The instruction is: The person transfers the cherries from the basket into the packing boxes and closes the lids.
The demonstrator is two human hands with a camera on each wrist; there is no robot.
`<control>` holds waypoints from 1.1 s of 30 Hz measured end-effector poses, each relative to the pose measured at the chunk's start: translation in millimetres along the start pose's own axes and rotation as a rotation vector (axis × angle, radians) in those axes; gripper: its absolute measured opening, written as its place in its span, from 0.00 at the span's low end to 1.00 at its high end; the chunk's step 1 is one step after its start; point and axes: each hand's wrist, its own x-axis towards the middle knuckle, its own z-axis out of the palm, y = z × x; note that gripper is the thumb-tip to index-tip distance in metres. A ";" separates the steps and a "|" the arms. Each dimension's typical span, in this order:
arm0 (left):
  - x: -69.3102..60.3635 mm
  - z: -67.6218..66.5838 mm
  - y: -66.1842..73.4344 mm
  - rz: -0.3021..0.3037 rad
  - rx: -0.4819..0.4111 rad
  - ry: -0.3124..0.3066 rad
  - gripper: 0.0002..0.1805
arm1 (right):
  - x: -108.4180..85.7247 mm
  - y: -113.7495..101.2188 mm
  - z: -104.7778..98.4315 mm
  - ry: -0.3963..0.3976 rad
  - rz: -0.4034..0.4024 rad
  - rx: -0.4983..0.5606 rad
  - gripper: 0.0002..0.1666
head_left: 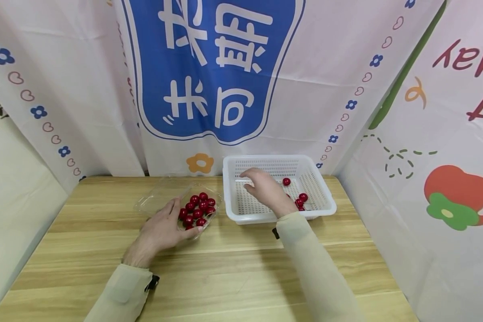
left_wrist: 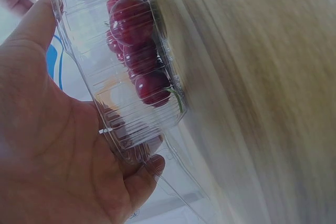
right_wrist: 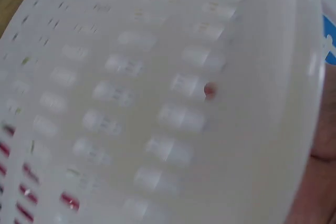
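Cherries (head_left: 197, 213) prob. mid-transfer: L fingers (head_left: 173, 208) grip clear box (left_wrist: 123, 124); R fingers (head_left: 252, 172) parted, basket (head_left: 241, 219) below; next likely needs a pinch.

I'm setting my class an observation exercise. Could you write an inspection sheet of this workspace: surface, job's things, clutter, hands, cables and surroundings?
Surface: wood-grain table.
Job's things: clear box holding red cherries, with a clear lid to its left; white basket at right, holding fewer cherries.
Clutter: nothing seen.
Left hand: grips the box, thumb at its rim.
Right hand: over the basket, thumb and forefinger apart; no cherry seen between them.
Cables: nothing seen.
Surroundings: white curtains printed with hearts and flowers; a blue panel with white characters behind the table.
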 end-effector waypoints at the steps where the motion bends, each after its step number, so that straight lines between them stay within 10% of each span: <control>1: 0.0 0.1 -0.2 0.000 0.000 0.000 0.80 | -1.8 4.1 -0.5 0.000 0.011 -0.001 0.24; 33: 0.0 -0.8 0.2 -0.008 0.008 -0.013 0.80 | -35.6 95.4 -1.7 -0.192 0.265 -0.094 0.26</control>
